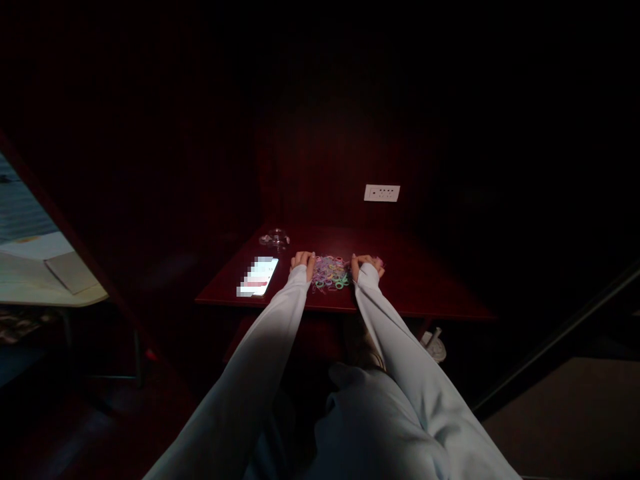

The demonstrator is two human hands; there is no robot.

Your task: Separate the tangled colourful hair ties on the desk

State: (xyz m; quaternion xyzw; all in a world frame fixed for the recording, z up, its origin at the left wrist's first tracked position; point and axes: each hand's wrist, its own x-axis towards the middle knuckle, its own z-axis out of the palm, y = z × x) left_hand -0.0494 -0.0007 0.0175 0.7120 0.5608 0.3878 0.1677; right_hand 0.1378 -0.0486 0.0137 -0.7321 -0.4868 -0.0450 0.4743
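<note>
A loose pile of small colourful elastic bands [331,272], mostly purple, green, pink and yellow, lies on the dark red table [425,297]. My left hand [303,261] rests at the pile's left edge, its fingers bent and slightly apart, with nothing visible in them. At the right edge, my right hand [367,264] is curved with its thumb side toward the bands and looks open. A bit of pink shows beside its outer fingers; whether it touches them is unclear.
A phone with a lit screen [261,276] lies left of my left hand. Behind it stands a clear container [277,237] with small items beside it. A white socket panel [382,193] is on the back wall. Far left, a white box [60,260] sits on another table.
</note>
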